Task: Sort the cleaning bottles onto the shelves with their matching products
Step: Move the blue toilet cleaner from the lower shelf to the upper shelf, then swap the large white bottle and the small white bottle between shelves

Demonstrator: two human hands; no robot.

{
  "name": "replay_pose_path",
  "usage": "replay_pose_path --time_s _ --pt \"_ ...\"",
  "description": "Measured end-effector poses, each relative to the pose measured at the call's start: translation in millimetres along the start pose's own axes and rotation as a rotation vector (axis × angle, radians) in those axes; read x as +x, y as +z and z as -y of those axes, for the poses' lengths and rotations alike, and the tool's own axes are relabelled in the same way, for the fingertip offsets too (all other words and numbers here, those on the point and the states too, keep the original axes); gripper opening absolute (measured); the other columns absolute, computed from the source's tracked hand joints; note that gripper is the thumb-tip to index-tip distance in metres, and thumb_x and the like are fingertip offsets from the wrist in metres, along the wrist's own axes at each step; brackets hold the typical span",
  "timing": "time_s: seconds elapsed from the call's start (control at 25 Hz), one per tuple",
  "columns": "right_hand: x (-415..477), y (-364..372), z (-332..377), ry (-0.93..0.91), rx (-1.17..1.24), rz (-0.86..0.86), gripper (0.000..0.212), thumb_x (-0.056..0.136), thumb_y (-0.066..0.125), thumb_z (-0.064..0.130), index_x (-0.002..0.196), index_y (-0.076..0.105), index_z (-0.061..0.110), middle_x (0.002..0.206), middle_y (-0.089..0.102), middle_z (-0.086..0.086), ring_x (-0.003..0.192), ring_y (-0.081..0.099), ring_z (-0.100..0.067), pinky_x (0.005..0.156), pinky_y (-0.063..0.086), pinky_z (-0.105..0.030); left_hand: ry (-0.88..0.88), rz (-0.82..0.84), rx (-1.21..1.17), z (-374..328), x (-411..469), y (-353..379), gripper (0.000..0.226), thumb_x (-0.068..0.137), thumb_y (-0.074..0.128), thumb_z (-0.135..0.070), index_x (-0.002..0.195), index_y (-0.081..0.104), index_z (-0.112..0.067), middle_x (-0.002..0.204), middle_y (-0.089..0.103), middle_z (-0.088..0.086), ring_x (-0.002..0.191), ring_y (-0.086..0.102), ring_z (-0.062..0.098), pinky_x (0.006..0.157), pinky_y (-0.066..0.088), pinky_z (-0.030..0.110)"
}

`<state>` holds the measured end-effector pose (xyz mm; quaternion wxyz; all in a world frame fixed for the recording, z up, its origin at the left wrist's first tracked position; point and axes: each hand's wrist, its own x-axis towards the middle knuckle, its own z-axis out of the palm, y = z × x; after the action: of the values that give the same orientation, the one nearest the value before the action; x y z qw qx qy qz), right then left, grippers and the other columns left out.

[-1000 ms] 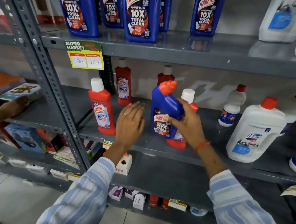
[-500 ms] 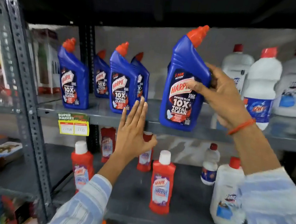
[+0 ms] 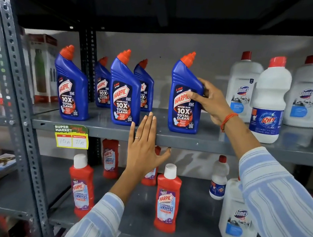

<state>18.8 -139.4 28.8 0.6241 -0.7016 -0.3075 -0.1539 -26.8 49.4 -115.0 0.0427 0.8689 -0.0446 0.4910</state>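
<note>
Striped blue-and-white sleeves fill the near corners of the view. From the left one rises the left hand (image 3: 144,153), fingers straight and together, thumb spread, holding nothing; it hovers in front of the upper shelf's front edge (image 3: 187,142). Behind and below it, on the lower shelf (image 3: 189,228), stand red bathroom cleaner bottles (image 3: 167,199) with white caps, and a white jug (image 3: 235,213) stands to their right. Farther in, the right hand (image 3: 212,100), an orange thread at its wrist, grips the side of a blue toilet cleaner bottle (image 3: 184,100), thumb across the label. That bottle stands upright on the upper shelf, base on the metal, apart from four matching blue bottles (image 3: 124,94) to its left. White bleach bottles (image 3: 268,102) with red caps stand to its right. A yellow price tag (image 3: 71,138) hangs from the shelf edge.
</note>
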Motion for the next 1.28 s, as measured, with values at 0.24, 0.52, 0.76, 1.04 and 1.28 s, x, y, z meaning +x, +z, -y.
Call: replay_pose_path --time_s 0.24,0.52,0.76,1.04,1.28 --pt "-0.6 0.0 0.4 0.085 -0.027 0.058 0.057 0.083 0.064 0.020 0.134 0.039 0.015 0.117 0.057 -0.003 0.113 0.057 -0.023 0.086 0.055 -0.034 0.021 -0.045 -0.020 0.7 -1.6 3.4 0.095 0.078 0.048 -0.064 0.147 0.020 -0.006 0.155 0.022 0.010 0.144 0.014 0.020 0.118 0.002 0.043" --pt "-90.4 58.9 -10.8 -0.364 -0.060 -0.609 0.043 0.084 0.064 0.018 0.120 0.048 0.003 0.116 0.054 -0.012 0.109 0.055 -0.017 0.095 0.049 -0.025 -0.045 -0.221 -0.130 -3.6 -56.2 14.4 0.089 0.084 0.045 -0.057 0.145 0.017 0.001 0.154 0.013 0.015 0.144 0.007 0.023 0.116 0.008 0.049" --pt "-173.2 113.7 -111.3 -0.416 -0.334 -0.560 0.023 0.090 0.048 0.016 0.106 0.056 0.000 0.105 0.057 -0.025 0.108 0.046 -0.011 0.100 0.036 -0.014 -0.112 0.010 -0.171 17.9 -133.6 47.9 0.090 0.084 0.050 -0.052 0.148 0.008 -0.005 0.159 -0.004 0.004 0.145 0.007 0.024 0.117 0.006 0.047" --pt "-224.1 101.1 -250.1 0.603 -0.194 -0.121 0.083 0.062 0.084 0.023 0.131 0.037 0.014 0.133 0.052 -0.012 0.121 0.053 -0.027 0.100 0.048 -0.045 -0.236 0.739 -0.082 78.4 -246.4 82.8 0.119 0.068 0.022 -0.091 0.149 0.009 -0.005 0.158 0.006 0.008 0.145 0.003 0.020 0.117 0.000 0.045" --pt "-232.7 109.7 -271.8 0.757 -0.116 -0.015 0.081 0.066 0.080 0.009 0.133 0.036 0.015 0.129 0.056 -0.012 0.111 0.056 -0.025 0.097 0.047 -0.043 -0.258 0.937 0.013 96.9 -281.5 91.9 0.123 0.059 -0.008 -0.092 0.149 0.003 -0.009 0.159 0.000 0.004 0.144 -0.005 0.016 0.116 -0.009 0.040"
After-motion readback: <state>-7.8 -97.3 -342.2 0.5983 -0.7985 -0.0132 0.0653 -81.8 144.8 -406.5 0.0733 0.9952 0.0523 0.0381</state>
